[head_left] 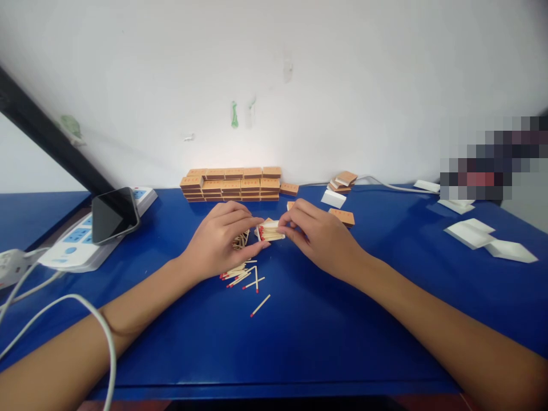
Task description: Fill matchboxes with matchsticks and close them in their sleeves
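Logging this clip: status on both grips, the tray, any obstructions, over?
Left grip on left end of tray; right grip at right end. Tray holds red-tipped matches. Loose matches lie beside left grip.

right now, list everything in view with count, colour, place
Table: 1, blue, beneath
Wall: 1, white, behind
Matchbox tray: 1, white, centre, holding matches
Loose matches: many, pale with red heads, centre
Stacked matchboxes: many, orange, back centre
Single matchboxes: at least 2, orange, right of the stack
Matchbox parts: several, orange and white, back right
Folded pieces: several, white, far right
Power strip: 1, white and blue, left
Smartphone: 1, black, on the strip
Plug: 1, white, left edge
Cables: several, white, left and back right
Bar: 1, black, upper left
Pixelated patch: 1, mixed, right
Forearms: 2, foreground
Left hand, right hand: 1 each, at tray
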Motion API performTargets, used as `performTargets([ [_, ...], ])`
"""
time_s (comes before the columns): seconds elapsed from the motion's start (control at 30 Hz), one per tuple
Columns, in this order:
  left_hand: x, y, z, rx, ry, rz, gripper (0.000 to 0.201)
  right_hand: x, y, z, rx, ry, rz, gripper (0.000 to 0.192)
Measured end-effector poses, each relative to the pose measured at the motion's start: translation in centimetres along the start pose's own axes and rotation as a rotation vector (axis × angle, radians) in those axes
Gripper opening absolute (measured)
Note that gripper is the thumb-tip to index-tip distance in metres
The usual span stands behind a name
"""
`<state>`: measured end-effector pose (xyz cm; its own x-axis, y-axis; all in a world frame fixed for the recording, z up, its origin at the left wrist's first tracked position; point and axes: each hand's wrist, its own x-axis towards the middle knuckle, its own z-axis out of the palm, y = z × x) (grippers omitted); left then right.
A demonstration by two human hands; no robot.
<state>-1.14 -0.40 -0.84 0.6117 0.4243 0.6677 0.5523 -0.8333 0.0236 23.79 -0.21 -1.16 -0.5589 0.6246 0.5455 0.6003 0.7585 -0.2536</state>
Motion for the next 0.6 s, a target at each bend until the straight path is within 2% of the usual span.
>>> performTargets([
  [0.17, 0.0, -0.1, 0.0, 0.008, -0.010, 0.000, 0.037, -0.2, -0.1, -0.1, 0.035, 0.021, 0.002, 0.009],
  [0.27, -0.1, -0.5, 0.0, 0.037, 0.002, -0.015, 0.036, -0.1, -0.7, -0.3, 0.139, 0.021, 0.015, 0.008],
  [0.33, -0.2, -0.8, 0.0, 0.058, 0.011, -0.035, 0.035, -0.2, -1.4, -0.5, 0.257, -0.067, 0.020, 0.006],
  [0.47, -0.4, -1.2, 0.1, 0.078, 0.004, -0.070, 0.035, -0.7, -2.8, -0.4, 0.398, -0.373, 0.038, 0.007],
  [0.53, -0.4, -1.2, 0.1, 0.081, 0.001, -0.076, 0.034, -0.9, -3.2, -0.1, 0.385, -0.437, 0.060, 0.007],
  [0.6, -0.4, -1.2, 0.2, 0.080, -0.004, -0.078, 0.034, -1.1, -3.5, 0.3, 0.364, -0.444, 0.076, 0.004],
])
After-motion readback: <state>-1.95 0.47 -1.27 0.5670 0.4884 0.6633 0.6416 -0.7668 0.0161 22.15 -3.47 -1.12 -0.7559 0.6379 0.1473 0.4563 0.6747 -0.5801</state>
